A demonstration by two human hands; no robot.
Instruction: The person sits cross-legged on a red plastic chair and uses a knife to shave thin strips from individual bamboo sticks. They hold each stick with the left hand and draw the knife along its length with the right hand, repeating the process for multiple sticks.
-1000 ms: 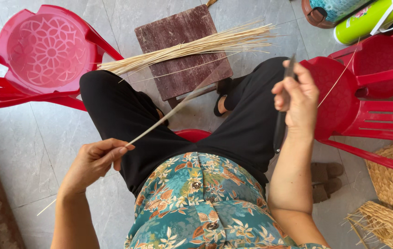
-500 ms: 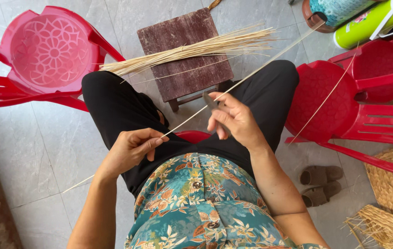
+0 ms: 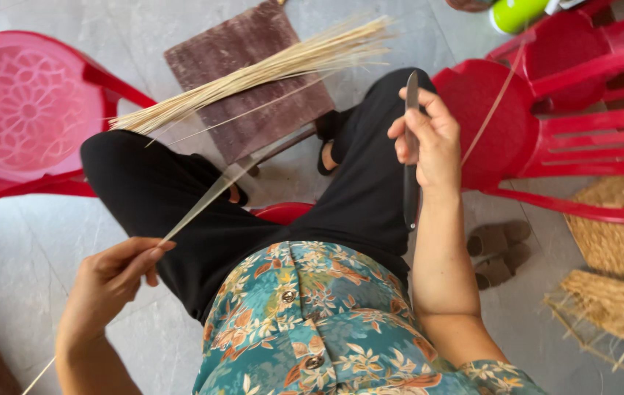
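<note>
Fingertips of your left hand [image 3: 110, 278] are pressed together and pinch a thin pale strip [image 3: 209, 201], which rises from them slantwise across your left thigh, toward the wooden stool [image 3: 242, 80]. Your right hand [image 3: 425, 143] is lifted above your right knee. Its fingers are curled tight around a dark knife [image 3: 410, 150], held upright, with the blade pointing up past the fingertips and the handle running down along your wrist. A second fine strand [image 3: 495, 102] leaves this hand and goes up over the red chair [image 3: 546, 110], which stands to the right of the stool. On the stool lies a bundle of pale straws [image 3: 253, 77], with its ends spread out past both edges of the seat. A pink chair [image 3: 23, 110] stands to the left of the stool. Far to the right of the stool, beyond the red chair, you have a woven basket [image 3: 615, 227], and a pair of brown sandals [image 3: 498, 252] rests on the grey tiled floor near it.
</note>
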